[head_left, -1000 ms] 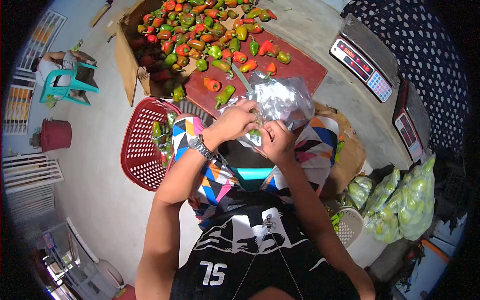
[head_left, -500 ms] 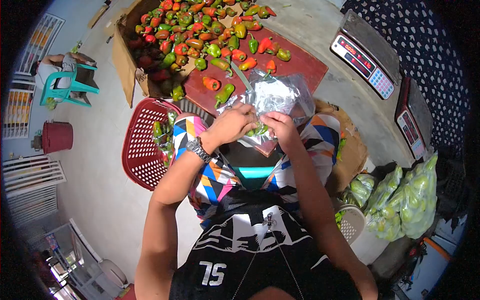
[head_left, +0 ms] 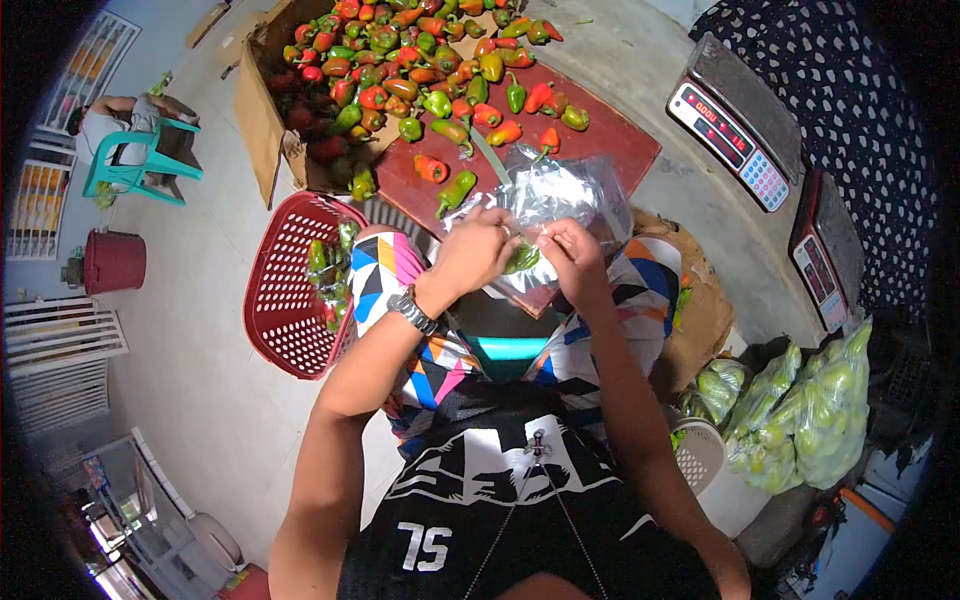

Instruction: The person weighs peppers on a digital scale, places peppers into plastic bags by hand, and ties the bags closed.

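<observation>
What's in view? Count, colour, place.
peppers: many, red/green, carton and table
carton: 1, brown, table's left
table: 1, dark red, ahead
clear plastic: count unclear, table's near edge
baskets: 2, red left, pale right
scales: 2, grey, right
filled bags: 3+, green inside, lower right
chair: 1, teal, left
seated person: 1, in chair
bucket: 1, maroon, left
cloth: 1, spotted, right
watch: 1, silver, left wrist
left hand: 1, at plastic
right hand: 1, at plastic

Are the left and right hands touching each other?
Apart: the head view shows shiny plastic in the gap between the left hand and right hand.
</observation>
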`<state>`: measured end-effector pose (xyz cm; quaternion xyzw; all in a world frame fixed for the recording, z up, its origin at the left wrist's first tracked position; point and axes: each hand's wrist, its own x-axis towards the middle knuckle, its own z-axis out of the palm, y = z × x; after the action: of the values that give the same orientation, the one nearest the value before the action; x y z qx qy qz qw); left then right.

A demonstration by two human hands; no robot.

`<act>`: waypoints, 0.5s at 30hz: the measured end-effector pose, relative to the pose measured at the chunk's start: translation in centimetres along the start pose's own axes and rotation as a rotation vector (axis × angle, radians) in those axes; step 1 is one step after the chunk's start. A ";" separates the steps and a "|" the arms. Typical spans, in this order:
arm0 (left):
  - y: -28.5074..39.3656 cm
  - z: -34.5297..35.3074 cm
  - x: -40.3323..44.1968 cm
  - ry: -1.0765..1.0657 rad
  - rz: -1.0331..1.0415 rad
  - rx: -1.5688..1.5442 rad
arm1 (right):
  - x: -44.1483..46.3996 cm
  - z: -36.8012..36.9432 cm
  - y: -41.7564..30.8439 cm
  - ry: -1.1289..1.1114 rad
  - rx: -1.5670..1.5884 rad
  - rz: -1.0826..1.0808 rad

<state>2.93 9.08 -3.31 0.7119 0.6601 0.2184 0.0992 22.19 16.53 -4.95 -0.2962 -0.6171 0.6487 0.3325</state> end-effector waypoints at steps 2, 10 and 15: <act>-1.2 0.6 -0.2 0.071 -0.058 -0.108 | 0.0 -0.3 0.5 -0.054 0.052 -0.004; -1.3 1.4 1.0 -0.056 -0.348 -0.531 | 0.5 -0.2 -0.1 0.292 -0.118 0.075; -0.6 1.2 0.5 -0.076 -0.368 -0.529 | 2.8 -1.2 1.7 0.125 -0.055 0.139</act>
<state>2.96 9.79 -4.54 0.5379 0.6938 0.3340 0.3431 21.37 19.45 -6.61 -0.3873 -0.5907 0.6333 0.3164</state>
